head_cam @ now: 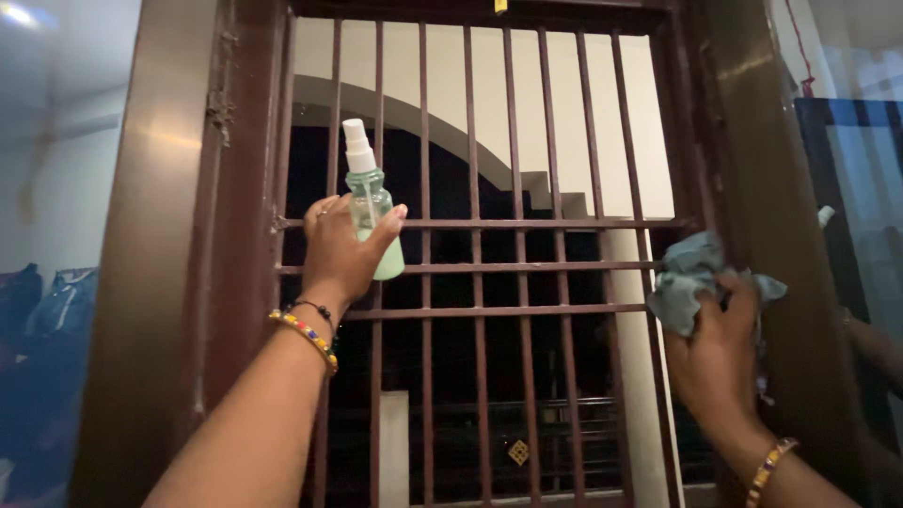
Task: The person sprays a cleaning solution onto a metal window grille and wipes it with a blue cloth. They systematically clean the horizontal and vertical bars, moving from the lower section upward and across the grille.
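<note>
- the left forearm (254, 414) fills the lower left, closest to us, two bracelets (308, 331) at the wrist.
- the left hand (343, 249) is closed round a small spray bottle (370, 212), thumb on one side, fingers wrapped behind; it holds the bottle up against the grille (489, 268).
- the bottle stands upright, long axis up and down, white nozzle on top well above the hand; the body is clear with a pale green liquid.
- it sits at the left end of the grille, level with the upper crossbars, just in front of the bars; whether it touches them i cannot tell.
- the right hand (720, 353) is well off to the right, lower down, fingers bunched on a crumpled blue-grey cloth (691, 277).
- the cloth is pressed where the crossbars meet the brown frame (771, 235), so this hand is the one on the metal.
- beyond the bars: dark, with a pale arch (451, 132) and stairs.
</note>
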